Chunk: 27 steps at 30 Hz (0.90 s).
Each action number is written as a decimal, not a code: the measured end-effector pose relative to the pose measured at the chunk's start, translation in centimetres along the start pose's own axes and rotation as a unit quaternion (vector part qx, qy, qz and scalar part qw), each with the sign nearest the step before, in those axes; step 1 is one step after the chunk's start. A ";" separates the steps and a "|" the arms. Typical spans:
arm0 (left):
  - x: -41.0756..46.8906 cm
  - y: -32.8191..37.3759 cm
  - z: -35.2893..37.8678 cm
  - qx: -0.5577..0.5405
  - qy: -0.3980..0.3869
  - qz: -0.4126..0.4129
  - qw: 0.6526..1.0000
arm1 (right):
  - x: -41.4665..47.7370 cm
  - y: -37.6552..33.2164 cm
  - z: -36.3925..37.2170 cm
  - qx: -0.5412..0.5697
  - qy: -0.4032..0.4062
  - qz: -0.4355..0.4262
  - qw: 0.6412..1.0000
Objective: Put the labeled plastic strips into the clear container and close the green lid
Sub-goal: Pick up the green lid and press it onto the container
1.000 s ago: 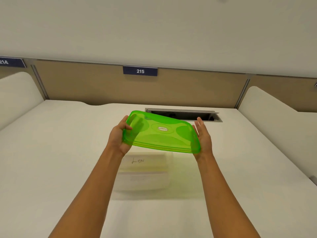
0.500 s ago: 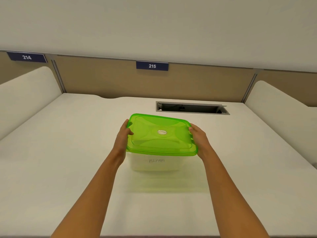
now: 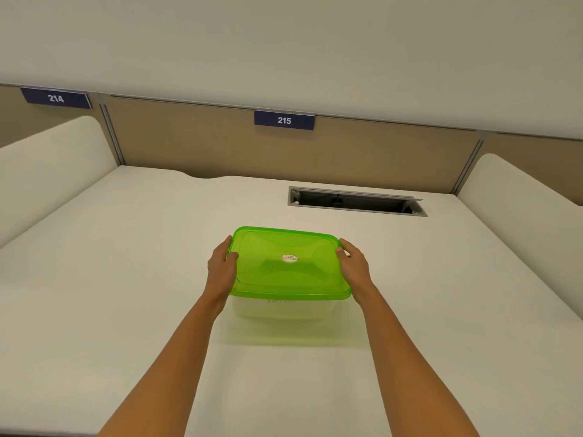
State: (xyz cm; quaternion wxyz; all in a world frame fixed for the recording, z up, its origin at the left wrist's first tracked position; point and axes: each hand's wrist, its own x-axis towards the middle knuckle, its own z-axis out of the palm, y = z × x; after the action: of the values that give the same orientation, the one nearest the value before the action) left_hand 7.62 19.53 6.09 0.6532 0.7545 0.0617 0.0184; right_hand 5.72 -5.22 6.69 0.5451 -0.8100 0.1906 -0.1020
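A translucent green lid [image 3: 290, 263] with a small round white sticker lies flat on top of the clear container [image 3: 284, 309], which stands on the white desk [image 3: 126, 279]. My left hand [image 3: 221, 269] grips the lid's left edge, thumb on top. My right hand [image 3: 353, 266] grips the right edge the same way. Faint handwriting shows through the container's front wall just under the lid. The strips inside are too hazy to make out.
A rectangular cable slot [image 3: 356, 201] is sunk into the desk behind the container. A tan partition with number plates 214 [image 3: 56, 98] and 215 [image 3: 284, 120] closes the back. White rounded dividers [image 3: 47, 159] rise on both sides.
The lid came down from a tilted hold in the air onto the container. Both hands stayed on its ends and now press at the edges. The view shifted slightly.
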 end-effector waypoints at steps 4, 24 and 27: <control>0.5 -0.4 -0.2 0.025 -0.002 -0.001 1.000 | 0.1 0.5 0.4 -0.001 0.002 -0.002 1.000; 4.9 2.5 0.9 0.136 0.066 -0.035 0.988 | 2.8 -0.4 0.8 0.045 0.012 0.034 0.998; 5.2 2.4 1.0 0.142 0.058 -0.039 0.987 | 3.0 -0.3 0.8 0.041 0.028 0.015 0.999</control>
State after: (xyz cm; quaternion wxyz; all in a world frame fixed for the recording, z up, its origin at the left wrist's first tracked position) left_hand 13.06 18.83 8.06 0.5349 0.8342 0.1309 0.0278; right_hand 8.86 -5.68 6.53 0.5735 -0.7810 0.2137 -0.1246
